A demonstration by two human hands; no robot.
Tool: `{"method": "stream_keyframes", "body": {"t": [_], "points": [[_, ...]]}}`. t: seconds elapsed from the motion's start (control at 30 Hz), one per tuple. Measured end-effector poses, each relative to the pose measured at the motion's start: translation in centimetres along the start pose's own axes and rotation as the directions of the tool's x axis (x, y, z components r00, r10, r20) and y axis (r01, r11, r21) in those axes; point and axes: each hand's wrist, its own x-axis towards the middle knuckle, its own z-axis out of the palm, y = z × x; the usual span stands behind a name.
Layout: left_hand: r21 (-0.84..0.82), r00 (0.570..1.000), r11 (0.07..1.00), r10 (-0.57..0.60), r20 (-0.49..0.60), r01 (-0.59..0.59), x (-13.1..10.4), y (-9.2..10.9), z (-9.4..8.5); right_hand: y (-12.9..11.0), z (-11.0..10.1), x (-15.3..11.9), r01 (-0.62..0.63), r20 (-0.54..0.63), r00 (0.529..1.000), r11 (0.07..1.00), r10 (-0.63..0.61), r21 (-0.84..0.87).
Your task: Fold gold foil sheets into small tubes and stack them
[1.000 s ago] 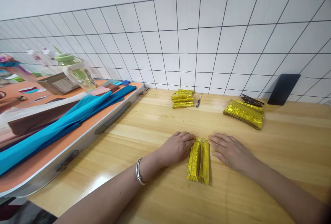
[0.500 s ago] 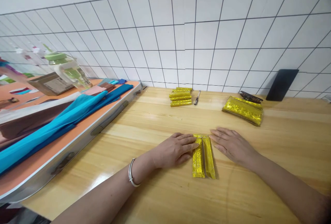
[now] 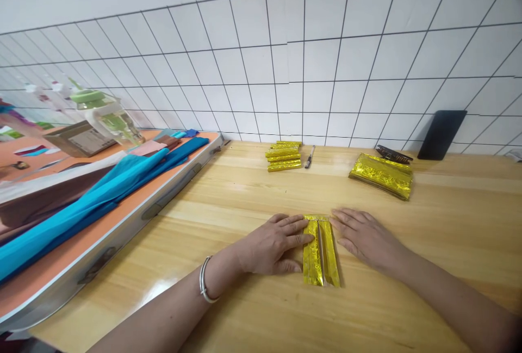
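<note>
A gold foil paper sheet (image 3: pixel 313 266) lies on the wooden table, both long sides folded in toward a narrow gap along its middle. My left hand (image 3: pixel 272 245) rests flat at its left edge, with fingertips on the folded left flap and the thumb stretched out on the table. On the other side my right hand (image 3: pixel 361 236) lies with fingers extended, their tips by the sheet's upper right edge. Neither hand grips anything. Farther back sit several rolled gold foil strips (image 3: pixel 284 165) and, to the right, a stack of gold foil sheets (image 3: pixel 381 175).
A pen (image 3: pixel 310 157) lies beside the rolled strips. A dark hair claw clip (image 3: pixel 393 154) touches the stack, and a black phone (image 3: pixel 442 135) leans on the tiled wall. To the left, an orange-topped table (image 3: pixel 77 249) carries blue cloth (image 3: pixel 101 195), a cardboard box (image 3: pixel 81 138) and a green-lidded bottle (image 3: pixel 108 116).
The view has shifted slightly. My left thumb has spread farther from the fingers, toward me. Both hands remain beside the folded foil sheet.
</note>
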Motion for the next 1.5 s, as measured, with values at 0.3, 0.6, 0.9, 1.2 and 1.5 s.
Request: {"method": "stream_keyframes", "body": {"t": [0.3,0.6,0.9,1.2,1.5], "points": [[-0.016,0.999,1.000,0.010,-0.044,-0.011,-0.1,-0.5,0.4,-1.6,-0.6,-0.7,0.094,0.035,0.995,0.995,-0.094,0.015],[-0.043,0.999,0.999,0.000,-0.038,-0.001,0.0,-1.1,0.8,-2.4,-1.8,-0.5,0.247,-0.046,0.968,0.969,-0.246,0.007],[-0.054,0.999,0.998,-0.026,-0.020,0.025,0.1,-1.1,0.9,-3.6,-2.0,-0.5,0.368,-0.077,0.929,0.928,-0.363,0.064],[-0.003,1.000,1.000,-0.007,-0.024,0.007,0.0,-0.3,0.5,-3.4,-1.1,-0.7,0.300,-0.153,0.946,0.949,-0.285,0.092],[-0.017,0.981,0.995,0.090,-0.169,-0.094,0.9,2.1,1.6,-2.7,-0.5,-0.5,0.200,-0.203,0.969,0.932,-0.142,0.302]]}}
